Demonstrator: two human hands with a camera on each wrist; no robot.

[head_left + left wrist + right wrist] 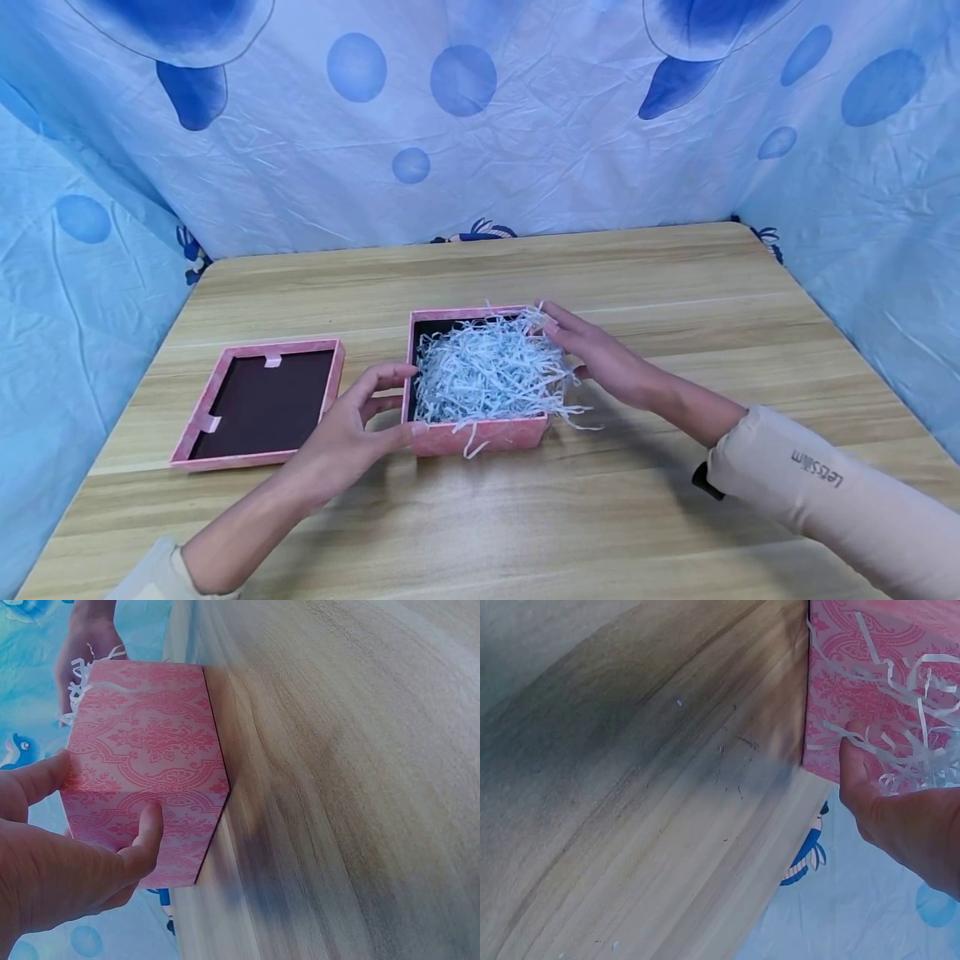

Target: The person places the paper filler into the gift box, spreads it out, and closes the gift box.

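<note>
A pink patterned gift box (480, 435) stands on the table, heaped with pale blue shredded paper (495, 371). Some strands spill over its right and front sides. My left hand (356, 429) holds the box at its front left corner, the thumb by the front rim and the fingers along the left side. In the left wrist view, the left hand (82, 862) has a bent finger against the patterned wall. At the far right corner my right hand (600, 354) holds the box, its fingers partly covered by strands. A finger of the right hand (907, 825) lies beside the wall in the right wrist view.
Left of the box lies a pink lid (258, 404), its dark inside facing up with two small pale tabs. The wooden table (637, 517) carries small paper scraps (679, 703). A blue patterned curtain (480, 158) encloses the back and sides.
</note>
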